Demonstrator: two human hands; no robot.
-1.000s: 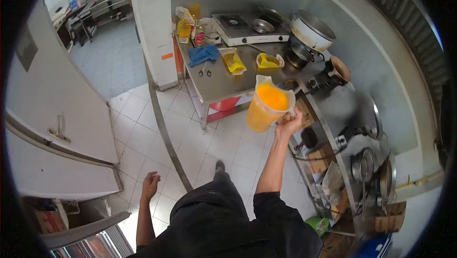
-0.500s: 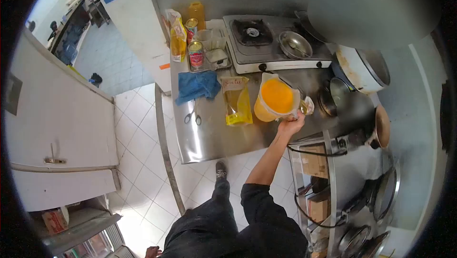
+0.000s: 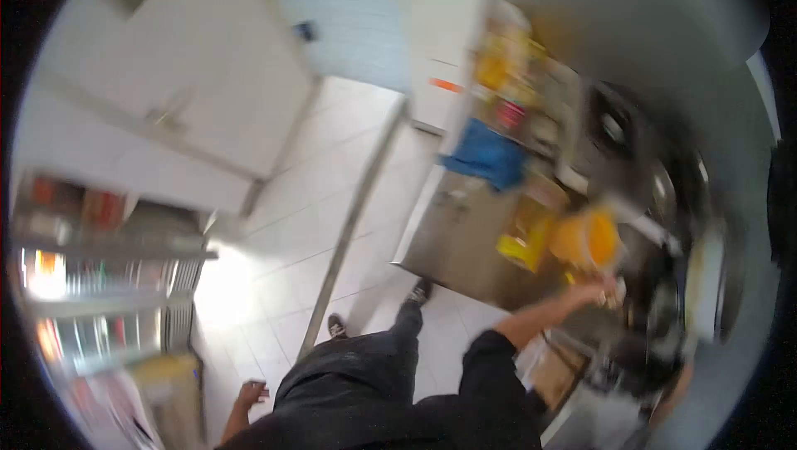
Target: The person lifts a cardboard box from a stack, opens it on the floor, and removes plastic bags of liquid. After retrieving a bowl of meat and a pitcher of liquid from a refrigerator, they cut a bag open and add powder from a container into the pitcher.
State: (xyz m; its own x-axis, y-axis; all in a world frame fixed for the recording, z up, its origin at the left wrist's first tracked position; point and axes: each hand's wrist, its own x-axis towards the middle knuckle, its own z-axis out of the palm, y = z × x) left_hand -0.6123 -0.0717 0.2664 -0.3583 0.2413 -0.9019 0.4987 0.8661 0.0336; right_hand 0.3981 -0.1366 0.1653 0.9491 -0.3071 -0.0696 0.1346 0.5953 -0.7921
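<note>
Nearest, the person's left hand (image 3: 253, 392) hangs low beside the dark trousers (image 3: 357, 371), its fingers loosely curled and apparently holding nothing, though blur softens the detail. Farther forward, the right hand (image 3: 598, 288) is closed at the handle side of a translucent jug (image 3: 571, 238); motion blur hides just how the fingers wrap round. The jug is over the far right part of a steel counter (image 3: 465, 234), and whether its base touches the metal cannot be told. Its long axis looks close to upright, slanting across the view with the base toward the left and the rim toward the right; the mouth faces up, showing an orange liquid (image 3: 603, 238) inside, and the handle side is turned toward the person. Which way the spout points is lost in the blur. Just left of the jug lies a yellow pouch (image 3: 521, 242), its length running from the near edge of the counter toward the back. Beyond it, a crumpled blue cloth (image 3: 484, 155) sits near the counter's left edge, and behind that come a red can (image 3: 510, 114) and a yellow bag (image 3: 494, 64). A stove (image 3: 577, 151) stands along the back, its dark burner (image 3: 613, 124) smeared. Farthest off, past a white pillar (image 3: 448, 18), a bluish floor (image 3: 357, 43) shows through a doorway.
</note>
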